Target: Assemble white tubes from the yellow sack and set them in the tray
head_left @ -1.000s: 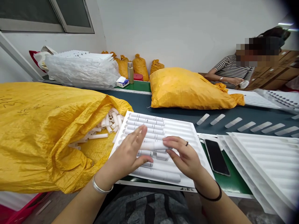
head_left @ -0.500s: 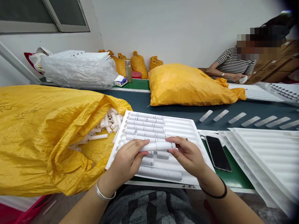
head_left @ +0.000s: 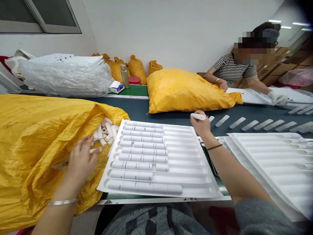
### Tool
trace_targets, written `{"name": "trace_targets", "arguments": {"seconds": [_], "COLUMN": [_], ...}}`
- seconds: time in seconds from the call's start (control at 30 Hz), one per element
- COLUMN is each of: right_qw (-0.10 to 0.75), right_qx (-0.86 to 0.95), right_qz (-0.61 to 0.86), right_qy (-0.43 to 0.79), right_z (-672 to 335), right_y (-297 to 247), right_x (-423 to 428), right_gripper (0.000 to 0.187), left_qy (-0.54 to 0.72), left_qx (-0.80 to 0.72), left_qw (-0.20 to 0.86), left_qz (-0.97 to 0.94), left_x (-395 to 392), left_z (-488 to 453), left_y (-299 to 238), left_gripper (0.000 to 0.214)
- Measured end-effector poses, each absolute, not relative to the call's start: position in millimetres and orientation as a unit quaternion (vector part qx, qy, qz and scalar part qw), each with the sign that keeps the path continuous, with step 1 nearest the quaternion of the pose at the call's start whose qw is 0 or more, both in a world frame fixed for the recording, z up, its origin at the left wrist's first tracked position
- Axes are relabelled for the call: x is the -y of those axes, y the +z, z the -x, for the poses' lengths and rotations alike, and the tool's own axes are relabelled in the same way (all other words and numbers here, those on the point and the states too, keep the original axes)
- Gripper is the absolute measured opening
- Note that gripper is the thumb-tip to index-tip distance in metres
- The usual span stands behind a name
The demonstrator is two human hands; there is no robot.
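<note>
Now, left hand (head_left: 82,160): at your sack's (head_left: 39,127) mouth, fingers loosely curled beside a white tube (head_left: 97,150); grip unclear.
Right hand (head_left: 201,125): you pinch a pale piece (head_left: 198,116) over the belt's (head_left: 134,106) near edge.
Tray (head_left: 188,169): along the counter's (head_left: 163,200) front edge, presumably for reach.

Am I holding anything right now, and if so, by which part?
Your right hand holds a white tube along its near side; the exact fingertip placement is hidden. Whether your left hand holds the other tube beside it can't be told.

a pale wall (head_left: 171,32) behind, a metal-framed window (head_left: 55,16) upper left, strip lights (head_left: 275,21) upper right.
</note>
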State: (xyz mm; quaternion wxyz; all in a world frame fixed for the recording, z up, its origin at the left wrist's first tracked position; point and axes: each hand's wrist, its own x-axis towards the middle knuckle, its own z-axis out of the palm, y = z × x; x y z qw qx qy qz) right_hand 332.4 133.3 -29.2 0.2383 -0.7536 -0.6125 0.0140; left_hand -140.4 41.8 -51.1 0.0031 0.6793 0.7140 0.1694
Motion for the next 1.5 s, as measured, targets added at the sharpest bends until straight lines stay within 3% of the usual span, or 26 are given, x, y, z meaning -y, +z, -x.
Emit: {"name": "trace_targets", "arguments": {"seconds": [0.07, 0.17, 0.3, 0.43, 0.53, 0.63, 0.73, 0.87, 1.0, 1.1, 1.2, 1.3, 1.4, 1.5], "right_qw": [0.185, 0.098, 0.023, 0.006, 0.023, -0.003, -0.007, 0.07, 0.256, 0.371, 0.4, 0.37, 0.337, 0.392], "right_qx": [0.547, 0.503, 0.491, 0.527, 0.629, 0.783, 0.829, 0.822, 0.781, 0.787, 0.822, 0.861, 0.886, 0.855], "right_qz": [0.815, 0.85, 0.857, 0.84, 0.758, 0.543, 0.499, 0.516, 0.509, 0.434, 0.37, 0.333, 0.3, 0.314], "right_qy": [0.049, 0.121, 0.155, 0.126, 0.168, 0.303, 0.254, 0.229, 0.256, 0.232, 0.164, 0.102, 0.109, 0.131], "right_z": [-357.5, -373.5, -374.1, -353.6, -313.2, -269.2, -244.6, -242.7, -242.4, -234.7, -229.0, -226.3, -221.6, -216.0], "right_y": [-35.9, -52.8, -48.0, -7.4, 7.3, -8.1, -33.8, -41.5, -24.2, -14.8, -8.1, -0.1, 4.7, 2.4], "right_x": [-151.6, -161.8, -161.8, -130.2, -66.5, 9.0, 59.5, 73.4, 56.2, 39.8, 29.3, 26.2, 24.4, 18.8], "right_gripper": [0.027, 0.026, 0.023, 0.026, 0.023, 0.008, 0.029, 0.03, 0.024, 0.032, 0.043, 0.05, 0.049, 0.043], "left_qy": [0.108, 0.032, 0.029, 0.054, 0.088, 0.143, 0.267, 0.411, 0.323, 0.243, 0.231, 0.216, 0.212, 0.255], "left_qx": [-0.735, -0.743, -0.739, -0.735, -0.717, -0.688, -0.633, -0.534, -0.438, -0.379, -0.369, -0.371, -0.358, -0.368], "left_qw": [0.024, 0.051, 0.048, 0.029, 0.032, 0.033, 0.056, 0.165, 0.268, 0.237, 0.174, 0.14, 0.16, 0.185], "left_qz": [-0.669, -0.666, -0.671, -0.676, -0.691, -0.711, -0.725, -0.721, -0.795, -0.861, -0.883, -0.892, -0.895, -0.875], "left_x": [-57.1, -65.5, -64.1, -69.3, -72.8, -67.5, -53.4, -28.9, -7.4, 1.8, 5.9, 9.8, 13.4, 12.8], "left_z": [171.9, 195.2, 197.6, 194.1, 185.2, 165.3, 138.4, 99.4, 57.0, 32.4, 23.3, 24.6, 27.1, 30.7], "left_y": [-66.2, -87.9, -103.1, -105.0, -97.4, -80.3, -58.6, -31.3, -10.3, -1.9, 1.1, 4.0, 8.0, 9.2], "left_gripper": [0.045, 0.046, 0.052, 0.04, 0.031, 0.033, 0.029, 0.023, 0.025, 0.031, 0.036, 0.039, 0.042, 0.054]}}
